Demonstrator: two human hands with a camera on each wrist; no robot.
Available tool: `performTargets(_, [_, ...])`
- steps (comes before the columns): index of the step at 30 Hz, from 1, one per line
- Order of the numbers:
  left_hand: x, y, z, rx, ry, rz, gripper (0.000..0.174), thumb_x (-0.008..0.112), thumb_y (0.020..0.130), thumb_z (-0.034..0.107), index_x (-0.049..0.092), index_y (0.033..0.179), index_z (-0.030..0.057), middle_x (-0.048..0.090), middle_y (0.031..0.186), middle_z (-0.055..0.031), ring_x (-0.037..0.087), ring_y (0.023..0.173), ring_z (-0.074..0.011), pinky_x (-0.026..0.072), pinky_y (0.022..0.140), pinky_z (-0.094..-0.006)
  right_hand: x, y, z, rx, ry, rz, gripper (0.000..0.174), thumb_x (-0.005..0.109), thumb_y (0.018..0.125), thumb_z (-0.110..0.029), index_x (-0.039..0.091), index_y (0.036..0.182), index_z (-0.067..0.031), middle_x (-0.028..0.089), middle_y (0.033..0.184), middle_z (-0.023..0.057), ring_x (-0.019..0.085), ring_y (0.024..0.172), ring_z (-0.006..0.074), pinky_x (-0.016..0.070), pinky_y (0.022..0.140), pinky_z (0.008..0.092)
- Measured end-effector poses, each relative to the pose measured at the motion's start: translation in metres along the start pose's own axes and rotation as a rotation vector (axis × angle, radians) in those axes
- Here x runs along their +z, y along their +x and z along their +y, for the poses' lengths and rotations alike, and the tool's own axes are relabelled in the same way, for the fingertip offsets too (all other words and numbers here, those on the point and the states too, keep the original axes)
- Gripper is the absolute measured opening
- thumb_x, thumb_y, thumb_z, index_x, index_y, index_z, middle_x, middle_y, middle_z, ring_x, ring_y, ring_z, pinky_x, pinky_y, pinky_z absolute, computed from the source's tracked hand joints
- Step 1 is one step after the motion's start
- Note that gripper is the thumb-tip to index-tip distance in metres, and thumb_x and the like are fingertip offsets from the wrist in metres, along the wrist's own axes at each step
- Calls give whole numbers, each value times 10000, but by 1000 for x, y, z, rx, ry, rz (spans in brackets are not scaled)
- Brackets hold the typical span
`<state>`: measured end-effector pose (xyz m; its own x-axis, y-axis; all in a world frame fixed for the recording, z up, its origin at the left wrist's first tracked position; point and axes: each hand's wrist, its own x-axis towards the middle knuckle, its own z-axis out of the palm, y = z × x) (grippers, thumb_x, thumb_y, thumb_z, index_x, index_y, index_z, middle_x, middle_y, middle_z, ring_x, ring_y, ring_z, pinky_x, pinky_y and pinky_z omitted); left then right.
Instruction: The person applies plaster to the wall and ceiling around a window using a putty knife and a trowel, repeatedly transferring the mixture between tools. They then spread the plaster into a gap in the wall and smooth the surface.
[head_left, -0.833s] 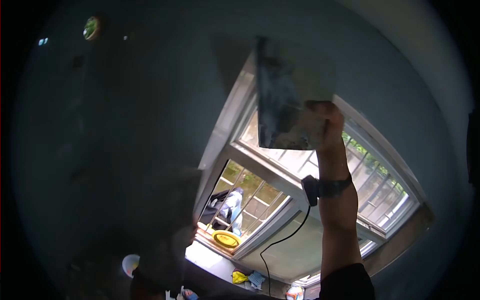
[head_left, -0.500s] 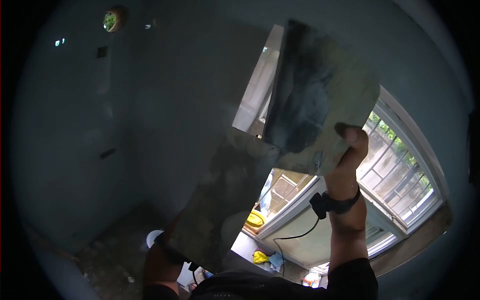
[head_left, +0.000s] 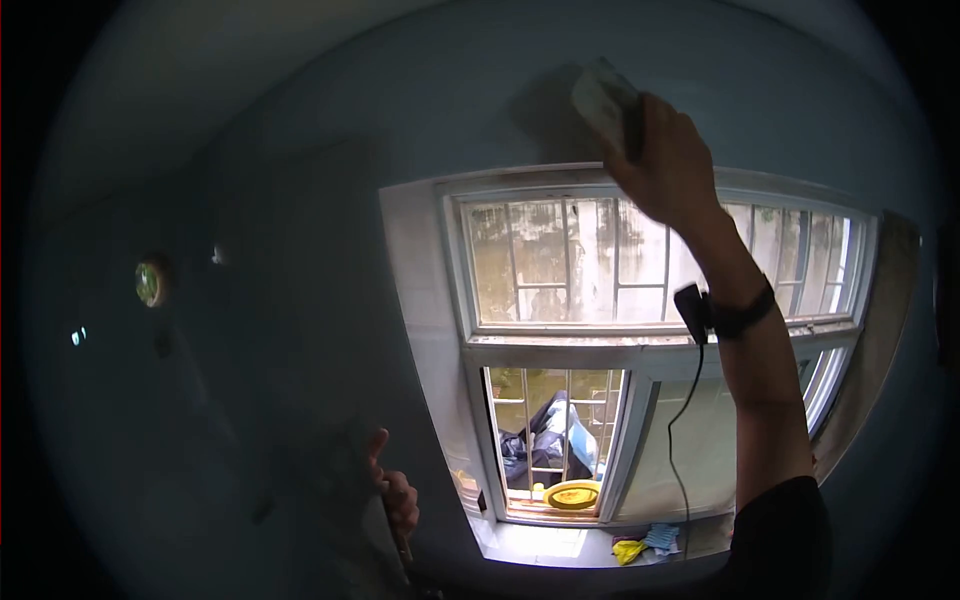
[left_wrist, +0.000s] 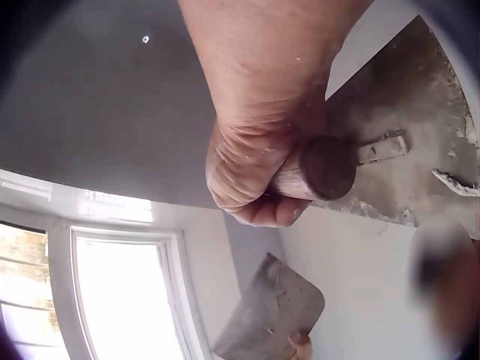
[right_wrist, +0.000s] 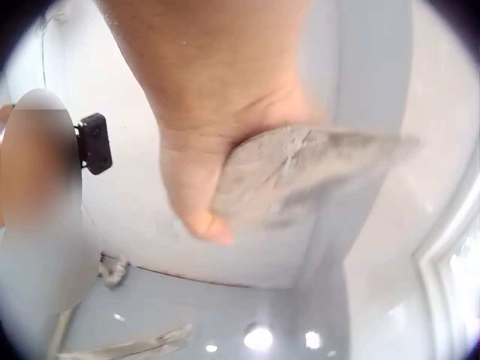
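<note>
Raised above the window, my right hand (head_left: 665, 165) grips a thin flat metal scraper blade (head_left: 605, 100) by one side. Its blade is smeared with pale putty, stands close to the wall and casts a shadow there. In the right wrist view the thumb lies along the smeared face of the scraper blade (right_wrist: 285, 172). Lower down at the left, my left hand (head_left: 395, 495) is beside a broad dark plate. The left wrist view shows that hand's fingers curled round the round wooden handle (left_wrist: 328, 168) of a plastering trowel, whose wide metal plate (left_wrist: 382, 112) carries dried and wet smears.
A barred window (head_left: 640, 260) fills the middle, its white frame (head_left: 660, 345) set into the grey wall (head_left: 450, 110). On the sill lie a yellow cloth (head_left: 628, 551) and a blue cloth (head_left: 661, 538). Beyond the bars sits a yellow basin (head_left: 572, 494). A cable (head_left: 672, 430) hangs from my right wrist.
The head view has tilted up toward the window. My right hand has turned the scraper blade from face-on to nearly edge-on, close to the wall above the window. The trowel in my left hand has dropped lower left.
</note>
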<state>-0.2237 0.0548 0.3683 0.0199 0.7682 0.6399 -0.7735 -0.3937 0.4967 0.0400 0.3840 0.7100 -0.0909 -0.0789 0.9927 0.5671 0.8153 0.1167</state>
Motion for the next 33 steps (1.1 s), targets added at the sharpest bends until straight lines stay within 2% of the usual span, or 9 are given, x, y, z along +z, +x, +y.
performTargets(9, [-13,-14,0,17,44,131,542,328,1095,293,119,1592,237,571,972,-184,572,822,-290,528,734,-485,66,34,-68,42,6,-175,560,680,843,-424,614,1202,1,685,1114,197,654,1024,394,560,878,470])
performTargets(13, [-16,-32,5,80,103,213,565,297,1099,325,62,1596,194,603,1061,-215,571,779,-272,522,658,-443,106,43,-131,-157,166,-98,356,660,865,-385,675,1170,-203,669,1136,145,662,1041,361,561,865,456])
performTargets(17, [-25,-68,16,-21,101,147,547,261,1106,341,57,1598,217,572,1039,-197,557,783,-270,508,645,-429,144,69,-188,-196,217,-193,280,641,863,-289,678,1137,-245,682,1084,115,670,1039,327,560,837,452])
performTargets(21, [16,-99,-8,392,80,482,547,255,1103,361,71,1602,235,538,902,-152,542,726,-278,507,605,-442,161,84,-234,-193,301,-291,285,620,860,-236,677,1138,-215,695,1072,104,675,1042,304,548,850,457])
performTargets(24, [31,-98,-3,321,-7,94,678,486,1041,327,141,1608,188,597,1267,-280,624,1127,-369,529,916,-557,159,90,-265,-178,364,-487,291,616,864,-233,687,1143,-192,701,1082,122,675,1055,309,531,887,462])
performTargets(28, [63,-112,-3,357,204,496,526,255,1098,365,142,1595,235,528,867,-142,532,701,-270,498,577,-440,207,74,-302,-513,522,-408,313,650,884,-268,713,1168,-152,676,1220,128,640,1152,293,499,969,451])
performTargets(30, [57,-104,-3,369,269,206,520,396,1069,244,244,1556,146,537,894,-140,559,754,-237,509,618,-421,239,35,-305,-101,1535,-895,397,693,894,-324,692,1221,-99,671,1242,123,608,1187,271,460,1025,438])
performTargets(31, [62,-97,-3,427,321,208,524,411,1061,235,250,1550,132,541,898,-137,562,758,-229,511,624,-415,217,18,-283,-135,1727,-1129,498,698,914,-343,629,1305,-44,639,1294,92,584,1195,216,439,1046,406])
performTargets(33, [71,-89,4,607,458,322,534,441,1045,215,262,1536,105,550,906,-131,568,767,-213,515,635,-403,205,-40,-264,-20,2108,-1089,423,623,947,-230,591,1305,-6,607,1306,135,581,1209,238,456,1036,407])
